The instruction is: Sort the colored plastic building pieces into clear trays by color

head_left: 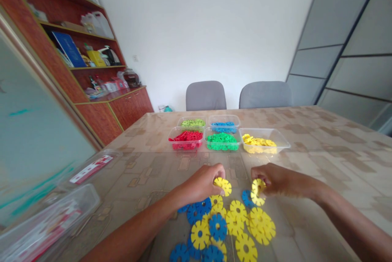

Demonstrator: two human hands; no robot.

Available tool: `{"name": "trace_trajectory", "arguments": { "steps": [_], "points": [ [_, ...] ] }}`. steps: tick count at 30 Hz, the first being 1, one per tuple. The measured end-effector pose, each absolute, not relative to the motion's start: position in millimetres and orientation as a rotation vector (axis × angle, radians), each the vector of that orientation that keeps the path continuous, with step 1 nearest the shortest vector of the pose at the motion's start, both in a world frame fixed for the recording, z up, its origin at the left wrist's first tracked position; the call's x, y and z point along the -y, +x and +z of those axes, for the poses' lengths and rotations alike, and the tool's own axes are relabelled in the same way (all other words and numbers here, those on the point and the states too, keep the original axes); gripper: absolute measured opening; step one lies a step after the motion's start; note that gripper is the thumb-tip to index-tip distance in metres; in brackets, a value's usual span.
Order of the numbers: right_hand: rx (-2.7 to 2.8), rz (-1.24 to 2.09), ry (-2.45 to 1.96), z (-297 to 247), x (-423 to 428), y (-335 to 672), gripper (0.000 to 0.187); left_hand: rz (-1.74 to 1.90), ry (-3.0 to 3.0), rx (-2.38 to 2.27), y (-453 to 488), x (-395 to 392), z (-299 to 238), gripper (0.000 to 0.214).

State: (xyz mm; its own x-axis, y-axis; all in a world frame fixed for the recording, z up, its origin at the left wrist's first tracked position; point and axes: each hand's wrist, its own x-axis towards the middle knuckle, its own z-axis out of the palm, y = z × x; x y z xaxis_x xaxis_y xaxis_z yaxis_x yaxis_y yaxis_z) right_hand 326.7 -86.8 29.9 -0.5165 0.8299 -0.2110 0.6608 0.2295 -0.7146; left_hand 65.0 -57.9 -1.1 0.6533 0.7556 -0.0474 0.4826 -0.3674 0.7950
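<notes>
Landmark is the pile of loose discs [223,231] in front of you, yellow and blue mixed. Your left hand [206,183] is at the far side of the pile, thumb and fingers pinching a yellow disc [227,187]. Your right hand [273,180] is at the pile's far right, pinching yellow piece(s) [254,196]; looks like two overlapping, can't confirm the count. A blue disc [246,199] lies just beside that grip, at the pile's far edge.

Beyond the pile, five clear tubs: red tub [171,133], green tub [207,134] and yellow tub [283,142] in the nearer row, lime tub [192,117] and blue tub [224,117] behind. Each shows one colour inside. Well left of the pile: two clear containers [93,191] with red-and-white inserts or labels, can't tell which.

Progress, my read: partway. Red, green and lime all sit in tubs; you have none of those loose in view. Yellow and blue are split: some tubbed, a good batch in the pile. Your two handfuls aren't down yet.
</notes>
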Motion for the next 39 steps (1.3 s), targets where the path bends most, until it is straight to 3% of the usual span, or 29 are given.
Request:
{"name": "trace_trajectory", "arguments": {
  "steps": [6, 19, 24, 32, 36, 39],
  "points": [
    [2.149, 1.202, -1.200, 24, 83, 312, 0.014, 0.479, 1.773, -0.887, 74, 61, -8, 0.014],
    [1.858, 1.327, -1.058, 4, 81, 282, 0.045, 0.616, 1.520, -0.745, 79, 66, -6, 0.028],
    [1.857, 1.109, -1.190, 14, 71, 301, 0.037, 0.586, 1.664, -0.786, 75, 62, 4, 0.022],
    [1.660, 0.448, -1.636, 39, 21, 369, 0.026, 0.359, 2.107, -0.948, 35, 35, 27, 0.017],
    [1.670, 0.298, -1.765, 41, 10, 397, 0.014, 0.172, 2.234, -0.975, 17, 28, 28, 0.021],
    [1.720, 0.257, -1.784, 44, 19, 401, 0.018, 0.073, 2.303, -0.959, 13, 28, 28, 0.024]
  ]
}}
